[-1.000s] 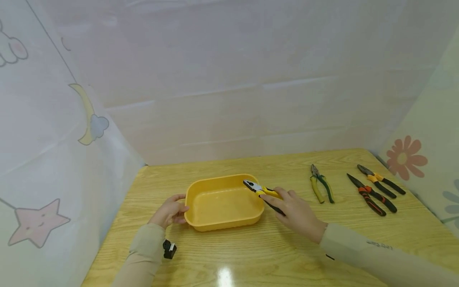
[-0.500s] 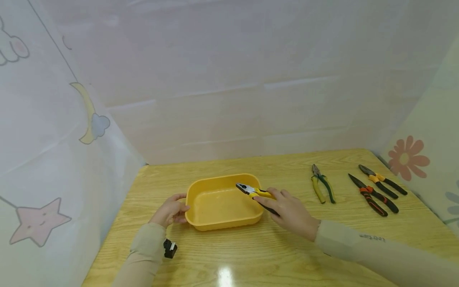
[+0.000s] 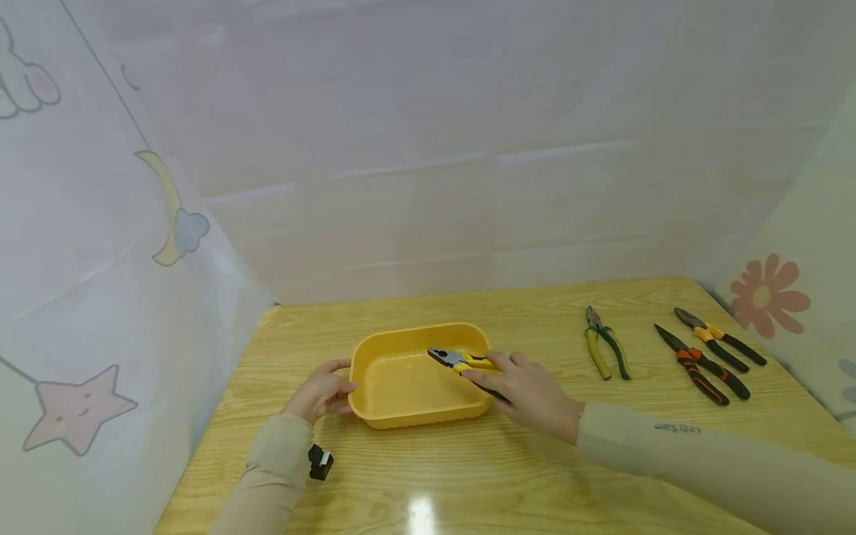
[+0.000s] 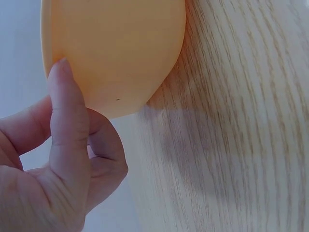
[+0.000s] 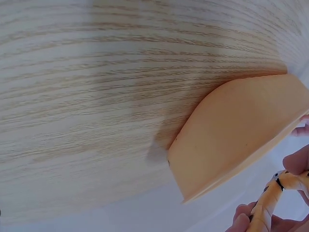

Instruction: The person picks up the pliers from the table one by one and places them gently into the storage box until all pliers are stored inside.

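A yellow plastic basin [image 3: 424, 418] sits on the wooden table in the head view. My left hand [image 3: 322, 391] grips its left end; in the left wrist view the thumb [image 4: 68, 111] lies on the basin wall [image 4: 120, 48] with other fingers curled below. Over the basin's right side, my right hand [image 3: 535, 397] holds combination pliers [image 3: 460, 362] by their yellow-and-black handles, the metal head pointing left above the basin floor. In the right wrist view, the fingers partly hide the pliers' handle [image 5: 265, 208] beside the basin's outer wall [image 5: 236, 125].
Green-handled pliers [image 3: 606, 344] lie right of the basin. Farther right lie red-and-black long-nose pliers [image 3: 702, 364] and orange-and-black pliers [image 3: 719, 339]. A small black object [image 3: 320, 462] is by the left wrist. Printed white sheets [image 3: 468, 186] enclose the table [image 3: 535, 475].
My right hand has moved left with the combination pliers, bringing their head farther over the basin. The left hand keeps its grip on the basin. The view has shifted slightly.
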A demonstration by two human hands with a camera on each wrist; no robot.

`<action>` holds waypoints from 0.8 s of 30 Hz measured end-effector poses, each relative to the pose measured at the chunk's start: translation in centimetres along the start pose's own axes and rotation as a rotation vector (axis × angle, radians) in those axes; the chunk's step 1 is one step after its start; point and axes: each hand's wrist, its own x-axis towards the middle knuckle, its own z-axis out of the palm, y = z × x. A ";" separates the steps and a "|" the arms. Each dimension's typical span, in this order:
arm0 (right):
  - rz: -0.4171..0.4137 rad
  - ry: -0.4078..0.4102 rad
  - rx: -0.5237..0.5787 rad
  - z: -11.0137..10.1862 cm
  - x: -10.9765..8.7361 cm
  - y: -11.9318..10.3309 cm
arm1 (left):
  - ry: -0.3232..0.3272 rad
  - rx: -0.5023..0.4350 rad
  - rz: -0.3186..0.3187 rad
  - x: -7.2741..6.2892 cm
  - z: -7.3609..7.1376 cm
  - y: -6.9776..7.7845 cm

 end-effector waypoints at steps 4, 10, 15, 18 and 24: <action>-0.023 -0.012 -0.024 0.2 0.4 -0.2 | 0.005 -0.003 -0.003 0.0 0.0 0.1; -0.032 -0.039 -0.029 0.3 0.9 -0.4 | 0.016 -0.005 0.001 0.0 0.1 0.0; -0.041 -0.055 -0.017 0.4 1.4 -0.6 | 0.025 -0.002 0.007 0.1 0.2 0.0; -0.047 -0.073 -0.007 0.6 1.8 -0.7 | 0.032 -0.003 0.009 0.0 0.2 -0.1; -0.085 -0.081 -0.040 0.9 2.4 -0.7 | 0.032 -0.007 0.013 0.2 0.2 -0.2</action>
